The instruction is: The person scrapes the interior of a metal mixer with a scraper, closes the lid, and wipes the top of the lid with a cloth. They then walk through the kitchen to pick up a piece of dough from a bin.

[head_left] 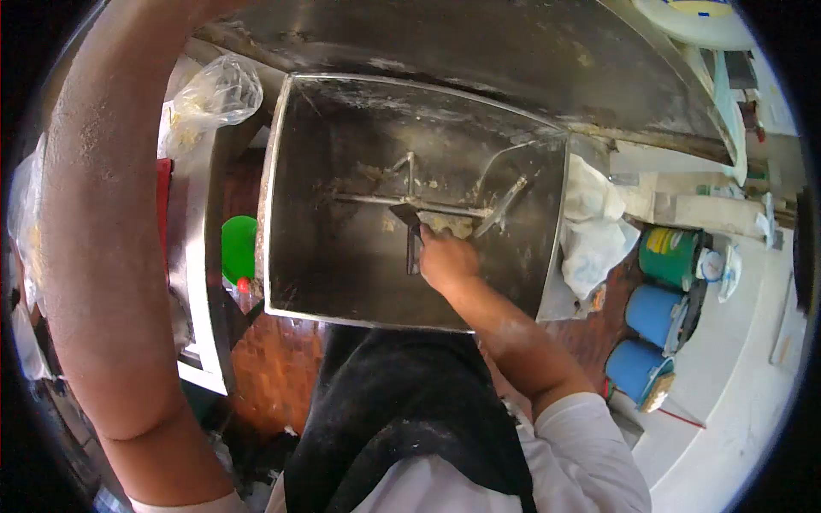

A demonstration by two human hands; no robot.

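Here, our right hand (449, 259) is closed round a dark scraper (405, 214), low inside the metal tub (342, 274), with its blade by the bar (368, 200). Pale residue (449, 224) clings near the bar's middle. Our left arm (111, 222) reaches up past the view's top edge, so we cannot tell the left hand's grip. White bags (590, 248) sit just right of the tub; farther right we see a green bucket (670, 256) and two blue ones.

Two blue buckets (655, 315), one metal tub (338, 265), one apron (393, 402) and apparently one scraper (405, 215).
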